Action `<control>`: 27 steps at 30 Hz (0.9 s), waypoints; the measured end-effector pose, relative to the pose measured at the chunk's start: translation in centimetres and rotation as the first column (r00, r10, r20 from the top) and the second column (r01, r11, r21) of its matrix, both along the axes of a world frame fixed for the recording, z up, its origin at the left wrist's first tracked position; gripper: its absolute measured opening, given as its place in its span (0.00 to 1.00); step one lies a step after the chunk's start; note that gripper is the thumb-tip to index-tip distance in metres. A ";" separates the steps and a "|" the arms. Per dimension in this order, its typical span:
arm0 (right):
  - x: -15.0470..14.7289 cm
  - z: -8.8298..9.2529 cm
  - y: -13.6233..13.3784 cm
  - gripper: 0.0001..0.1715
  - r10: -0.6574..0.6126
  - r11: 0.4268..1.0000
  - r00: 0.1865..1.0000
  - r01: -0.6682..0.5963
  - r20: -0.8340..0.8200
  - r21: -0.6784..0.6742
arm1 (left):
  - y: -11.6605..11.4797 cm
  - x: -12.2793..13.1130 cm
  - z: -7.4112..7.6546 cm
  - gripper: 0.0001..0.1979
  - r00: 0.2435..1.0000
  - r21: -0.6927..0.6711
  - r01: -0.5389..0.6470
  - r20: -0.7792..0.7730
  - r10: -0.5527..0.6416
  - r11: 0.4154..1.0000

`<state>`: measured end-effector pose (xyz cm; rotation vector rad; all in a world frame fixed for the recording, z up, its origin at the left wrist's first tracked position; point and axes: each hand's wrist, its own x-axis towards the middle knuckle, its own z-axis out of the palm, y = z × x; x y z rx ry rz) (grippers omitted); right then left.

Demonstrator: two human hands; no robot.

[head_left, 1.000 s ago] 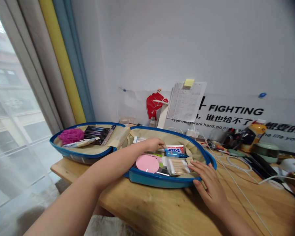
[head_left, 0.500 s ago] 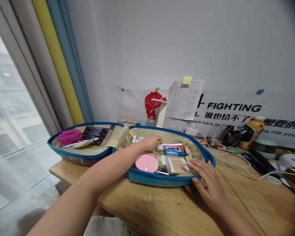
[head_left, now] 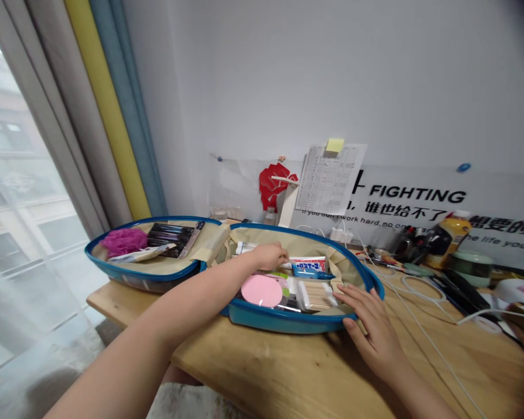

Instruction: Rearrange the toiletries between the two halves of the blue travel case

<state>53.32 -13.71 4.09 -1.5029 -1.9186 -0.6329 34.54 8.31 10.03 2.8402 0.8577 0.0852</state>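
At the lower centre of the frame, the table [head_left: 262, 366] carried an open blue-rimmed case [head_left: 288, 326]. At lower right, the right hand [head_left: 369, 326] lay with fingers spread across the case's near rim, gripping nothing. Just beside its fingertips was a pack of cotton swabs [head_left: 318, 295]; left of that, a pink disc [head_left: 262, 291]. Near centre, the left hand [head_left: 271, 256] reached into the same half, fingers curled down beside a blue tube [head_left: 311, 267]; whether it gripped anything could not be determined.

Progress: both halves held articles, the left half a purple mesh puff [head_left: 124, 240] and a pack of dark slender items [head_left: 172, 238]. The case was not closed; the amount of work outstanding could not be established.

Markings: white lettering on the tube was not reliably legible. The wall banner [head_left: 419, 174], right of frame, read "FIGHTING", with Chinese characters and "If you don't work hard" beneath. Print on the paper sheet [head_left: 329, 180] was too small to read.
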 end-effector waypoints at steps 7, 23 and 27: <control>0.0 -0.2 0.1 0.21 0.019 0.999 1.000 -0.020 0.005 0.031 | -0.2 0.3 -0.6 0.12 0.986 0.051 0.034 -0.162 -0.025 0.998; 0.2 -0.3 0.0 0.22 0.001 1.000 1.000 -0.001 -0.010 -0.015 | 1.3 0.7 -0.4 0.20 0.970 -0.121 -0.130 0.189 0.152 0.984; 0.2 -0.3 0.0 0.22 -0.005 1.000 1.000 0.005 -0.011 -0.021 | 2.0 0.4 -0.6 0.25 0.941 -0.203 -0.133 0.280 0.188 0.970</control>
